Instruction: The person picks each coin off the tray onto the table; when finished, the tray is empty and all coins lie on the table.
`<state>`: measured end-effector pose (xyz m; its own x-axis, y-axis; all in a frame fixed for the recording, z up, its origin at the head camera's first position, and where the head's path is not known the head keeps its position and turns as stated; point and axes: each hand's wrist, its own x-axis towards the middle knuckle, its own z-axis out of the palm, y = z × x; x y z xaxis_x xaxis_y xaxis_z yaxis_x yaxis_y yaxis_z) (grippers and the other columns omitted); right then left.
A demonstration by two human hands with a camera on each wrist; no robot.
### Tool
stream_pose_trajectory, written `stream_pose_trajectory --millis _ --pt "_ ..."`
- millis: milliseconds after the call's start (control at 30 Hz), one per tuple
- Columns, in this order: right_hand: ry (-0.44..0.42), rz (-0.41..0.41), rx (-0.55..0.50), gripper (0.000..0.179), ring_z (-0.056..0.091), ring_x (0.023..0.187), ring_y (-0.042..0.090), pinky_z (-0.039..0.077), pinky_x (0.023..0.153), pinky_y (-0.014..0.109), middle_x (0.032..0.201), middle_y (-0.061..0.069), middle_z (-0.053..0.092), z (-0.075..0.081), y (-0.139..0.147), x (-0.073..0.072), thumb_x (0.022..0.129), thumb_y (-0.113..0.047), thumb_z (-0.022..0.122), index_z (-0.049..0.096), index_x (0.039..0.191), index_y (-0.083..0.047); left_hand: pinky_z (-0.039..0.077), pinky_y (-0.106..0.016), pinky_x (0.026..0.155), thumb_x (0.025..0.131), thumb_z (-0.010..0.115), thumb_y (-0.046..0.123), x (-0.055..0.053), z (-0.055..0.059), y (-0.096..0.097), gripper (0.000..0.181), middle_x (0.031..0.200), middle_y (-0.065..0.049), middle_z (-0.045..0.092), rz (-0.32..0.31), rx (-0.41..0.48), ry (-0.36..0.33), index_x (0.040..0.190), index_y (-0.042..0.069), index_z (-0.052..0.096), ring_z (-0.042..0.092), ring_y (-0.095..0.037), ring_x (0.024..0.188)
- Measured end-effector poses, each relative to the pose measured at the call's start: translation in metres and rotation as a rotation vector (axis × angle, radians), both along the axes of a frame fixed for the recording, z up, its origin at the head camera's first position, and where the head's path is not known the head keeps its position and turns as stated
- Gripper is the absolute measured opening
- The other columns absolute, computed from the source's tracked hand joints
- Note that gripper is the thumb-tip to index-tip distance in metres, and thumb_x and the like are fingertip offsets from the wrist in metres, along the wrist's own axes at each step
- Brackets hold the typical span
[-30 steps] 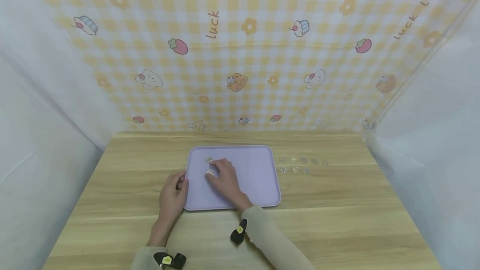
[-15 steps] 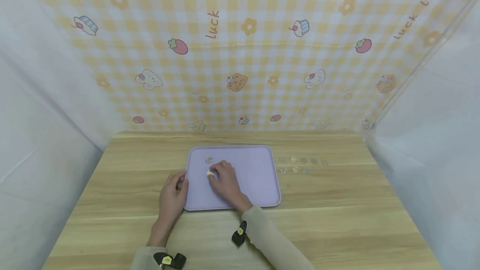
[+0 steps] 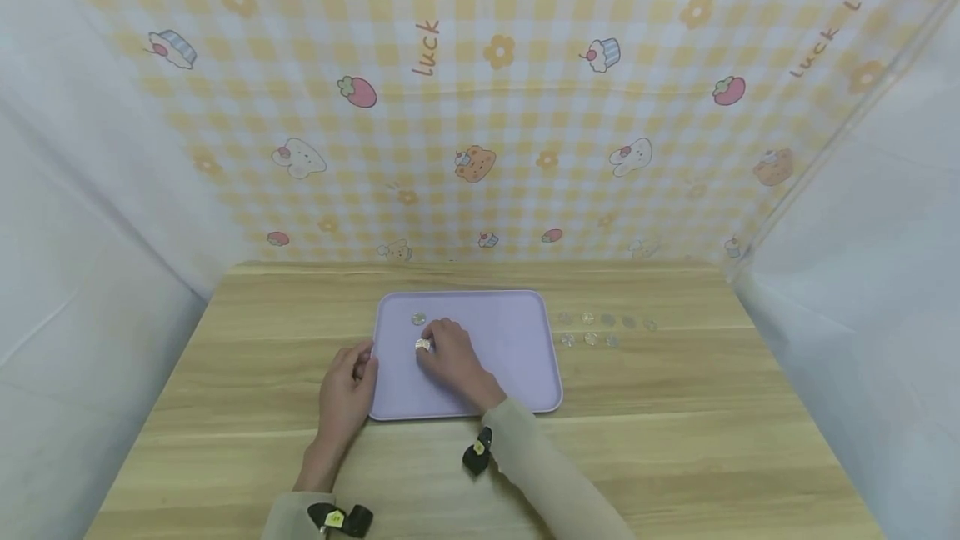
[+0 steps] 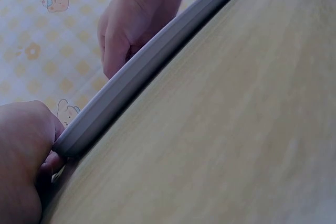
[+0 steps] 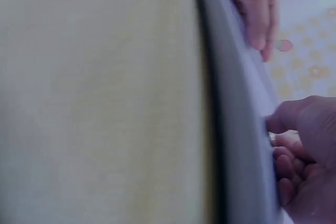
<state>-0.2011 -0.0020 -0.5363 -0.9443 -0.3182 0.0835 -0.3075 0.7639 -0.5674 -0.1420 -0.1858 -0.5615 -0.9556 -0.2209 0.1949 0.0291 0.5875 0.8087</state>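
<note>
A light purple tray (image 3: 510, 357) lies on the wooden table. At its left side my left hand (image 3: 347, 394) grips the rim; in the left wrist view its thumb side and curled fingers meet around the tray's corner. Over the left half of the tray, my right hand (image 3: 453, 361) pinches a small shiny round disc (image 3: 423, 345) between thumb and index finger, low above the surface. Another clear, shiny disc (image 3: 418, 318) lies on the tray just behind. The right wrist view shows the right hand (image 5: 310, 156) beyond the tray's edge, its other fingers curled.
Right of the tray, several small see-through discs (image 3: 591, 340) lie on the wooden table (image 3: 660, 415) in two rows. A yellow checked cloth (image 3: 525, 123) hangs behind the table, with white sheets (image 3: 862, 215) at both sides.
My right thumb and index finger have closed on the disc, which has shifted slightly right and tilted up. The left hand stays at the tray's rim.
</note>
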Motion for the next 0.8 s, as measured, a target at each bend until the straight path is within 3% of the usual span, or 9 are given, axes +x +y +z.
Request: stream_pose_trajectory --millis 167,467,667,800 --pt "-0.057 -0.001 0.009 0.016 0.050 0.081 0.013 0.044 0.081 0.031 0.087 0.000 0.060 0.005 0.001 -0.003 0.085 -0.018 0.066 0.066 0.098 -0.007 0.048 -0.018 0.066 0.095 0.064 0.008 0.000 0.000 0.001 0.031 0.099 -0.007 0.064 -0.004 0.000 0.000 0.125 0.001 0.065 0.054 -0.013 0.080" --pt "0.073 0.061 0.086 0.012 0.056 0.076 0.013 0.049 0.072 0.027 0.089 0.001 0.064 0.006 -0.005 0.005 0.089 -0.010 0.062 0.063 0.101 -0.010 0.047 -0.018 0.066 0.094 0.063 0.007 0.000 0.000 0.001 0.030 0.097 -0.007 0.064 0.004 -0.001 0.016 0.123 0.001 0.066 0.054 -0.013 0.079" --pt "0.053 0.086 0.163 0.021 0.064 0.092 0.016 0.053 0.085 0.029 0.103 0.003 0.067 0.007 -0.003 0.007 0.098 -0.019 0.061 0.069 0.115 -0.011 0.047 -0.018 0.065 0.094 0.063 0.007 0.000 0.000 0.001 0.030 0.097 -0.007 0.064 -0.002 0.001 0.020 0.123 0.001 0.066 0.054 -0.013 0.079" --pt "0.038 0.106 0.170 0.023 0.060 0.089 0.012 0.052 0.083 0.025 0.101 0.001 0.066 0.007 -0.001 0.006 0.097 -0.024 0.064 0.071 0.116 -0.012 0.047 -0.019 0.066 0.094 0.063 0.007 0.000 0.001 0.001 0.031 0.097 -0.007 0.063 -0.005 -0.002 0.009 0.125 0.001 0.066 0.054 -0.013 0.079"
